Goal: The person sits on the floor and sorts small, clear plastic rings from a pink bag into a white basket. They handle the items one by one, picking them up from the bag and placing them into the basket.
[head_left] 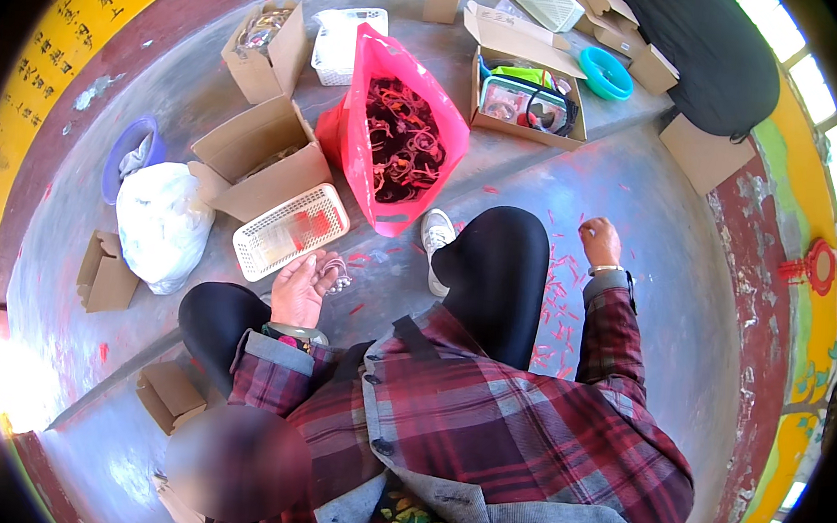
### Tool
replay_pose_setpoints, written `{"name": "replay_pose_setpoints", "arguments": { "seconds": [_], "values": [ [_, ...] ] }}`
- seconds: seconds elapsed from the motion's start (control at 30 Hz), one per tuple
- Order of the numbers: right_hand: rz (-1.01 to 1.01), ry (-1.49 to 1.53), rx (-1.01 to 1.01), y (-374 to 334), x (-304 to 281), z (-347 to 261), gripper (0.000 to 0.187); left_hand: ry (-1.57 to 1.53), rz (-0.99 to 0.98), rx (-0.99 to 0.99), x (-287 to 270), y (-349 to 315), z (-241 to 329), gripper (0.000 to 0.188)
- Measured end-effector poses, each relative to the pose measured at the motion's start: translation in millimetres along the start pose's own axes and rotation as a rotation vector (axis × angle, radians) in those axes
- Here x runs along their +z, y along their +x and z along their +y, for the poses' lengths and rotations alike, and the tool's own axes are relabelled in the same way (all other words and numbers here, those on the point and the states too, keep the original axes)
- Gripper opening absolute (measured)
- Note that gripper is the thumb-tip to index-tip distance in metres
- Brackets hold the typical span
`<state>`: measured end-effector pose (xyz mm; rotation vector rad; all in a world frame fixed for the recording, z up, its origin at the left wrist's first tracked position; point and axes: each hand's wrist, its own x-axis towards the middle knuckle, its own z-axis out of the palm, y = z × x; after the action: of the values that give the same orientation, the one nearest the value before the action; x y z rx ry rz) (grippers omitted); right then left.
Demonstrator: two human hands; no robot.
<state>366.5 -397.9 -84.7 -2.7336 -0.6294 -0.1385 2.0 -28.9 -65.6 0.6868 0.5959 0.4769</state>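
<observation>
I have one small bundle of thin, pale loops (337, 276) pinched in the fingertips of my left hand (300, 291), nearer to me than the pink bag (453, 129) and a little left of it. My right hand (600, 242) is well to the right of the bag, its fingers curled in; I cannot tell whether they grip anything. That one bag is smooth, glossy plastic, its mouth gaping over many dark and red stringy coils (402, 145), too tangled to count.

Just left of the bag I count one cream basket (248, 251), oblong and perforated, with red bits inside, and one open cardboard box (284, 188) of plain brown board. Farther left sit one crinkled white plastic sack (162, 231) and one round purple basin (112, 178). One white basket (334, 69) stands beyond the bag. Countless thin red scraps (563, 278) litter the smooth grey floor (670, 306) to its right.
</observation>
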Motion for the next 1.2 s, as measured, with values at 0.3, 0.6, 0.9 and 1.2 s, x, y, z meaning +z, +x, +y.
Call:
{"name": "replay_pose_setpoints", "arguments": {
  "seconds": [0.3,0.6,0.9,1.2],
  "values": [
    [-0.141,0.155,0.083,-14,24,40,0.014,0.004,-0.020,-0.018,-2,0,-4,0.019],
    [-0.223,0.584,0.290,-16,27,36,0.038,0.016,0.000,-0.027,-8,2,-6,0.020],
    [-0.570,-0.539,0.545,-21,93,194,0.034,0.001,-0.009,-0.047,-3,4,-9,0.021],
    [-0.285,1.258,0.773,-17,15,61,0.048,0.022,0.028,-0.054,-4,-1,-7,0.021]
  ]
}}
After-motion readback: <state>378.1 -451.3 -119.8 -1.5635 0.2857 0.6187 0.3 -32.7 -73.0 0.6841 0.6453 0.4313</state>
